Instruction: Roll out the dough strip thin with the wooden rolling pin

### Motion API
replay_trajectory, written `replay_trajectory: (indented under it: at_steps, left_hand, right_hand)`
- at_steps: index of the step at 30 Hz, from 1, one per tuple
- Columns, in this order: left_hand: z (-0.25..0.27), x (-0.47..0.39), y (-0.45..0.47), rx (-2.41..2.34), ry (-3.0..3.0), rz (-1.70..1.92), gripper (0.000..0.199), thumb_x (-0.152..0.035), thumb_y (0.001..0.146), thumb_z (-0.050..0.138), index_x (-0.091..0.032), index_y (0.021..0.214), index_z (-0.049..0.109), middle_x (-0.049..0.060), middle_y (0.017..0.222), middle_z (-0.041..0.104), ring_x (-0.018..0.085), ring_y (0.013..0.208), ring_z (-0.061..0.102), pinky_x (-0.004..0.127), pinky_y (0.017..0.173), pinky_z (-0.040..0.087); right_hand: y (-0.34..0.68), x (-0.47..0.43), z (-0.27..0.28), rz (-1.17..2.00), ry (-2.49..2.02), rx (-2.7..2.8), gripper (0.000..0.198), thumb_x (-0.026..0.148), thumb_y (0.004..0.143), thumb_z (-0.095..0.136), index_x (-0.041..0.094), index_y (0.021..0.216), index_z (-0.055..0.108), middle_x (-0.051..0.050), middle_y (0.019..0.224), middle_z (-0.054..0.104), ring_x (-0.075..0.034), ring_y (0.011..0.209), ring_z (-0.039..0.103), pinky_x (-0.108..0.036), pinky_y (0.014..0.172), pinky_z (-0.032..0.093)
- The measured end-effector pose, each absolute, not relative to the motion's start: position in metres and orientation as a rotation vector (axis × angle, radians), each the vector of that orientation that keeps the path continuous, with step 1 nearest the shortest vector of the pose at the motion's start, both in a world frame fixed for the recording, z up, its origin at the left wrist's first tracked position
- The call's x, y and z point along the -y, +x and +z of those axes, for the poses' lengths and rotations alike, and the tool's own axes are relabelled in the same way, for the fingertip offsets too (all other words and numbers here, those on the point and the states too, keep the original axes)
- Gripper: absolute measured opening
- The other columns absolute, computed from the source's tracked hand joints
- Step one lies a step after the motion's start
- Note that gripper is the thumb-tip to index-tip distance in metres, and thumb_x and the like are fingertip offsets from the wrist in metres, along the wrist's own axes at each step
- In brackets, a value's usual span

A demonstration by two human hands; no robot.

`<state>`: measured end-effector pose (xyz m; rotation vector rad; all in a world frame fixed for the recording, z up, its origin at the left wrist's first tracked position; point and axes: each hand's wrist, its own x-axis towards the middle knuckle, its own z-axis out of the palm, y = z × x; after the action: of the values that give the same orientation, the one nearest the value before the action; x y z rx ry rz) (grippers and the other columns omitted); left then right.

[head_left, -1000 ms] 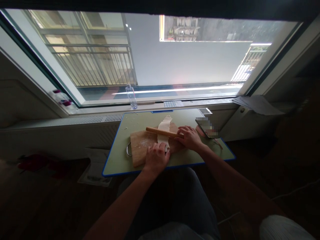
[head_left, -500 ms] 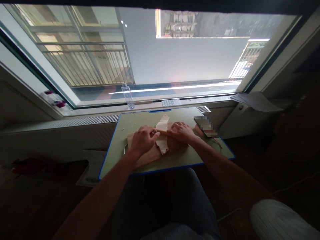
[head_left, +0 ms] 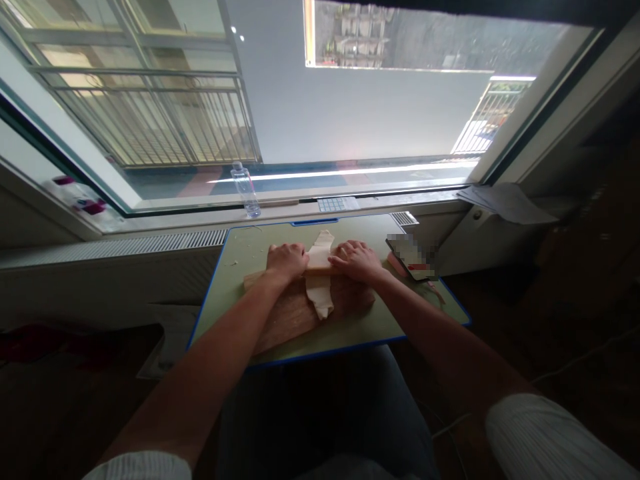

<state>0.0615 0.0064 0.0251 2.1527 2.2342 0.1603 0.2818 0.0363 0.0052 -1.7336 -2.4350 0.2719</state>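
Observation:
A long, flat strip of pale dough (head_left: 319,293) lies lengthwise on a wooden cutting board (head_left: 285,315). Across the dough runs a slim wooden rolling pin (head_left: 319,271), its middle showing between my hands. My left hand (head_left: 289,261) is closed over the pin's left end, knuckles up. On the other end rests my right hand (head_left: 358,261), its fingers curled over the wood. Both ends of the pin are hidden under the hands. The dough sticks out beyond the pin on the far and near sides.
The board lies on a small green table with a blue edge (head_left: 325,354). At its right is a phone (head_left: 407,260), partly blurred out. A clear plastic bottle (head_left: 245,191) and a white keypad-like object (head_left: 337,204) stand along the windowsill. Papers (head_left: 505,202) lie at right.
My left hand has shifted forward and curled tighter over the pin's end. More of the pin's middle and of the dough beyond it now shows. The view has shifted slightly.

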Motion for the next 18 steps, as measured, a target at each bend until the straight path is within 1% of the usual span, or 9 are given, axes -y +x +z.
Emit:
replay_trajectory:
  at_steps: [3,5,6,8,10,11,13,15,18]
  left_hand:
    - [0.016,-0.009,0.061,-2.215,2.114,0.246,0.04,-0.043,0.097,0.051,-0.027,0.123,0.076,0.012,0.128,0.079,0.03,0.126,0.07,0.046,0.109,0.052]
    - [0.01,-0.014,0.06,-2.21,2.03,0.249,0.051,-0.044,0.095,0.052,-0.029,0.142,0.067,0.012,0.147,0.07,0.03,0.138,0.062,0.045,0.114,0.05]
    - [0.008,-0.017,0.059,-2.209,1.991,0.225,0.06,-0.047,0.096,0.052,-0.029,0.152,0.06,0.012,0.157,0.063,0.031,0.145,0.056,0.046,0.118,0.047]
    - [0.005,-0.023,0.058,-2.202,1.953,0.154,0.074,-0.055,0.099,0.046,-0.029,0.167,0.042,0.012,0.173,0.045,0.033,0.158,0.042,0.052,0.128,0.037]
    - [0.005,-0.028,0.057,-2.172,1.946,0.072,0.079,-0.063,0.102,0.033,-0.029,0.174,0.03,0.009,0.181,0.031,0.034,0.166,0.028,0.059,0.134,0.025]
    - [0.006,-0.03,0.058,-2.156,1.936,0.036,0.081,-0.066,0.103,0.027,-0.03,0.175,0.027,0.008,0.183,0.027,0.034,0.168,0.024,0.061,0.135,0.021]
    - [0.007,-0.031,0.059,-2.138,1.898,-0.003,0.084,-0.071,0.102,0.019,-0.031,0.176,0.024,0.008,0.184,0.023,0.035,0.169,0.021,0.064,0.135,0.017]
    - [0.008,-0.029,0.06,-2.126,1.877,0.007,0.087,-0.074,0.101,0.017,-0.031,0.176,0.023,0.009,0.184,0.023,0.036,0.168,0.022,0.065,0.135,0.017]
    - [0.005,-0.017,0.061,-2.13,1.915,0.075,0.081,-0.071,0.103,0.017,-0.033,0.174,0.031,0.009,0.183,0.029,0.036,0.167,0.027,0.066,0.133,0.021]
  right_hand:
    - [0.282,-0.043,0.006,0.361,-1.801,2.423,0.075,0.075,0.105,0.046,0.026,0.161,0.051,-0.014,0.169,0.048,-0.035,0.154,0.042,-0.051,0.123,0.038]
    - [0.281,-0.045,0.007,0.379,-1.871,2.394,0.077,0.075,0.105,0.042,0.025,0.164,0.049,-0.015,0.171,0.046,-0.036,0.154,0.043,-0.054,0.124,0.037]
    - [0.281,-0.045,0.008,0.369,-1.898,2.379,0.078,0.075,0.105,0.041,0.025,0.164,0.048,-0.015,0.172,0.045,-0.036,0.154,0.043,-0.056,0.124,0.036]
    - [0.279,-0.043,0.008,0.337,-1.932,2.364,0.079,0.076,0.106,0.037,0.026,0.166,0.046,-0.015,0.174,0.041,-0.037,0.155,0.041,-0.058,0.125,0.035]
    - [0.278,-0.038,0.008,0.306,-1.949,2.36,0.079,0.075,0.107,0.033,0.028,0.168,0.043,-0.013,0.176,0.039,-0.036,0.157,0.039,-0.059,0.125,0.034]
    - [0.278,-0.036,0.007,0.292,-1.957,2.356,0.078,0.074,0.107,0.031,0.028,0.169,0.042,-0.012,0.177,0.038,-0.036,0.157,0.038,-0.059,0.125,0.033]
    - [0.277,-0.03,0.006,0.261,-1.966,2.343,0.076,0.071,0.109,0.029,0.028,0.171,0.039,-0.012,0.177,0.038,-0.036,0.157,0.039,-0.06,0.126,0.032]
    - [0.278,-0.025,0.005,0.233,-1.974,2.335,0.074,0.067,0.11,0.028,0.027,0.172,0.037,-0.012,0.177,0.038,-0.036,0.157,0.038,-0.061,0.126,0.032]
    - [0.279,-0.016,0.003,0.192,-1.97,2.341,0.071,0.061,0.11,0.029,0.027,0.172,0.038,-0.012,0.177,0.039,-0.037,0.156,0.039,-0.064,0.125,0.032]
